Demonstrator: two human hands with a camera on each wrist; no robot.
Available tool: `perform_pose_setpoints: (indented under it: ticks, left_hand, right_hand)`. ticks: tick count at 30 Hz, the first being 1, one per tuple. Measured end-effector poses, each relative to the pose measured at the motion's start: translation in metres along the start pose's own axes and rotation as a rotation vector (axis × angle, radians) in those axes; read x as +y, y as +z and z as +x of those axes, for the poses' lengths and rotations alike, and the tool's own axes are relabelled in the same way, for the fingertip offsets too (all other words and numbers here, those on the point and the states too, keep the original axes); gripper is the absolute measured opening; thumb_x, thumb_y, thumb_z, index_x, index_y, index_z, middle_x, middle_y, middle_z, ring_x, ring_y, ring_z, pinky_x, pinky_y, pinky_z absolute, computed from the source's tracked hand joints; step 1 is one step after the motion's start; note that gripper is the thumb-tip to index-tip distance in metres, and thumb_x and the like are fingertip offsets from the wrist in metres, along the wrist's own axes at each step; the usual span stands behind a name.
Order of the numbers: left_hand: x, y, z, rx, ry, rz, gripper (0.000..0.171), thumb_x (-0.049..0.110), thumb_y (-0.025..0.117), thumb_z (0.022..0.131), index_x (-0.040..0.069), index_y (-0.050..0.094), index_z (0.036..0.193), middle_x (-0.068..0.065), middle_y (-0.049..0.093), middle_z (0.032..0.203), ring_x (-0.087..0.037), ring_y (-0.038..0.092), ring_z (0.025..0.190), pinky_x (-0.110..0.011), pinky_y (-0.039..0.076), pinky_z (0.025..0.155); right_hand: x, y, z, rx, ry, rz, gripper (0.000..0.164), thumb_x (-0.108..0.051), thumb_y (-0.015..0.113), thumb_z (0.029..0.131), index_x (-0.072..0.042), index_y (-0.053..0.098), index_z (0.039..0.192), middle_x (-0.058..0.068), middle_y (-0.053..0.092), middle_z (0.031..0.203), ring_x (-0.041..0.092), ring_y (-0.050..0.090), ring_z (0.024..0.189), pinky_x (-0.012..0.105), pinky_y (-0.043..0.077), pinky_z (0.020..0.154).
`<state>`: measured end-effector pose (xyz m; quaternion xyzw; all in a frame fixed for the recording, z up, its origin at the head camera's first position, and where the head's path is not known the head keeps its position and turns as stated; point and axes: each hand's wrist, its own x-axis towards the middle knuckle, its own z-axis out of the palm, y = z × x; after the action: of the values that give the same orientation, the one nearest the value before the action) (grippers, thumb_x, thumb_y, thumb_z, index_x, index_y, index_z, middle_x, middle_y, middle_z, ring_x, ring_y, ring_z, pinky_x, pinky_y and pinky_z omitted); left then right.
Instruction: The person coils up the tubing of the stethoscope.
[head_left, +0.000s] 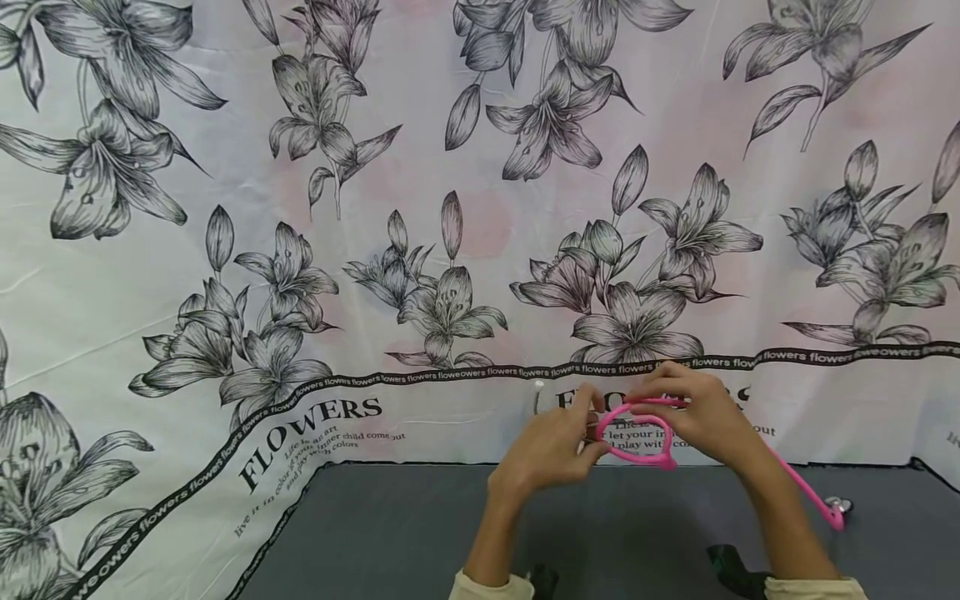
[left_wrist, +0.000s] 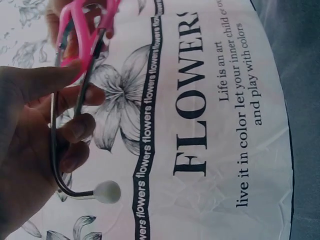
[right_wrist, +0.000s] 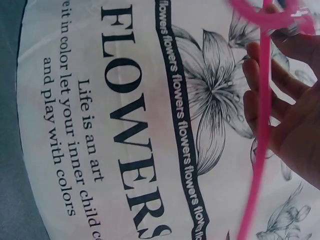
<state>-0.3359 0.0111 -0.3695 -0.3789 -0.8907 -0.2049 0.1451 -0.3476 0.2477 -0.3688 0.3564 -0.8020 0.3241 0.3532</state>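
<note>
A pink stethoscope [head_left: 637, 459] is held up between the two hands, its tubing bent into a loop. My left hand [head_left: 542, 450] grips it near the metal ear tubes [left_wrist: 53, 135], with thumb and fingers around them. One white ear tip [left_wrist: 107, 192] sticks out past that hand in the left wrist view. My right hand [head_left: 701, 412] pinches the pink tubing at the other side of the loop. From there the tubing [right_wrist: 264, 100] runs past the fingers in the right wrist view. The metal chest piece [head_left: 838, 505] hangs at the tube's end, right of the right forearm.
Below the hands lies a dark grey surface [head_left: 405, 525]. Behind it hangs a white cloth [head_left: 450, 417] printed with black lilies, a black lettered band and the word FLOWERS. A dark object [head_left: 731, 571] shows beside the right forearm; its kind is unclear.
</note>
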Motion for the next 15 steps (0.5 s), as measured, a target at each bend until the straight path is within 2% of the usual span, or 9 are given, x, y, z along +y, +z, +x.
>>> perform_pose_setpoints:
  ticks: [5,11,15]
  left_hand:
    - [-0.001,-0.005,-0.002,0.046,0.018,-0.035,0.039,0.024,0.068,0.102,0.013,0.043,0.128,-0.003,0.077,0.107,0.003,0.052,0.061,-0.012,0.04,0.057]
    - [-0.002,-0.014,-0.004,0.105,0.048,-0.183,0.036,0.019,0.068,0.102,0.013,0.041,0.125,-0.005,0.078,0.098,0.002,0.045,0.058,-0.013,0.037,0.055]
    - [-0.002,-0.015,-0.006,0.127,0.044,-0.276,0.035,0.016,0.066,0.103,0.012,0.04,0.127,-0.004,0.073,0.087,0.001,0.036,0.054,-0.015,0.03,0.053]
  right_hand:
    - [0.003,-0.004,-0.004,-0.049,0.048,0.041,0.027,0.004,0.085,0.079,-0.016,0.083,0.097,-0.003,0.07,0.096,-0.003,0.056,0.088,0.022,0.046,0.066]
    - [0.002,-0.002,-0.002,-0.123,0.106,0.191,0.019,0.0,0.08,0.087,-0.013,0.081,0.102,-0.01,0.071,0.1,0.002,0.06,0.088,0.025,0.051,0.067]
    - [0.001,0.003,-0.004,-0.163,0.149,0.28,0.017,-0.002,0.074,0.093,-0.008,0.081,0.108,-0.013,0.073,0.11,-0.003,0.064,0.095,0.025,0.056,0.071]
